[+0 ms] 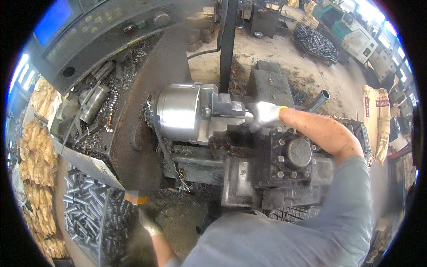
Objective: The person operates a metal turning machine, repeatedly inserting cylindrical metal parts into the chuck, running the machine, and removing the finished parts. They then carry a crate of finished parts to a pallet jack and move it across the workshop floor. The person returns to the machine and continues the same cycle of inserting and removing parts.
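Note:
My right hand [265, 115], in a white glove with a yellow cuff edge, is closed round the end of a shiny round metal piece [248, 116] at the lathe chuck's jaws. Its fingers hide most of that piece, so I cannot see whether it is hollow. The big silver chuck [179, 112] sits left of the hand, its stepped jaws [227, 107] around the piece. Low on the left, my left hand [151, 225], also gloved, hangs beside the bin of metal tubes [84, 209], near an orange block [135, 198]. Motion smears its fingers.
The bolted tool post [297, 153] stands just under my right forearm. An angled metal pipe [318, 100] sticks up beyond it. Curled chips and tools lie on the headstock ledge [95, 133]. Stacked sacks [38, 155] line the left; a heaped parts cart [316, 43] stands far right.

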